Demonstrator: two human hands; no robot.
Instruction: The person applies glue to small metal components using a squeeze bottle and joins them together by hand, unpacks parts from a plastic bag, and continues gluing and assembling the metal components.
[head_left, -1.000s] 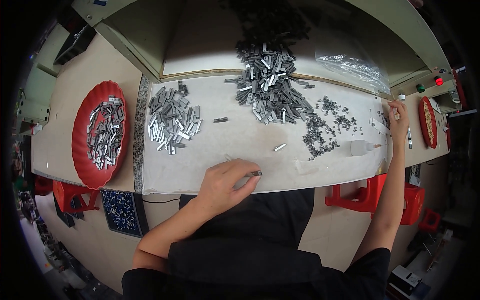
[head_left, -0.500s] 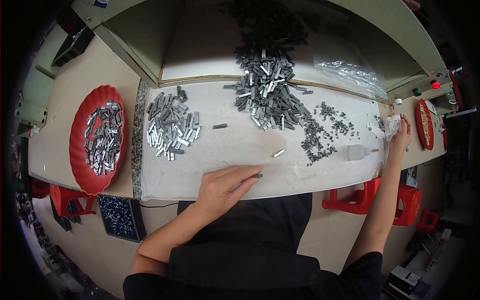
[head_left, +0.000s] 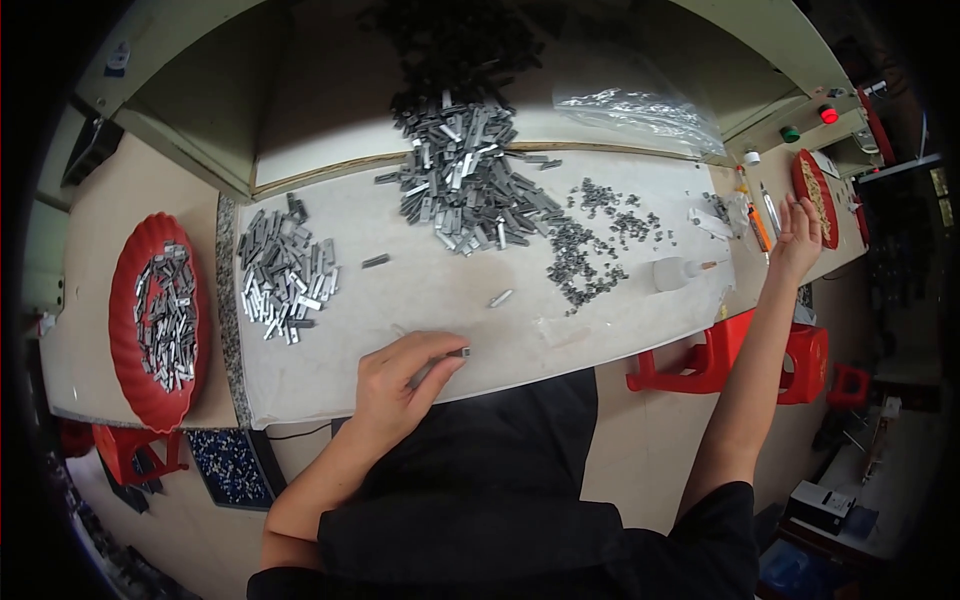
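Observation:
My left hand (head_left: 400, 385) is closed above the near edge of the white-covered table, thumb and fingers pinching a small grey metal block (head_left: 465, 352) whose square end shows. My right hand (head_left: 797, 240) is raised at the far right, beside a red dish (head_left: 830, 235) of tan pieces. Its fingers are curled together, and whatever they hold is too small to make out. Just left of it lie an orange-handled tool (head_left: 757, 226) and a slim silver tool (head_left: 769, 205). One loose metal block (head_left: 501, 298) lies beyond my left hand, and another (head_left: 376, 261) farther left.
A big heap of metal blocks (head_left: 465, 185) spills from the shelf, with a smaller pile (head_left: 285, 275) to its left. Small metal parts (head_left: 580, 265) spread beside a white squeeze bottle (head_left: 675, 274). At left stands a red scalloped dish (head_left: 125, 325) of blocks.
The view has turned, shifting the table leftward. My right hand has come away from the crumpled white tissue, now out of sight, uncovering the tools. My left hand keeps its pinch on the block.

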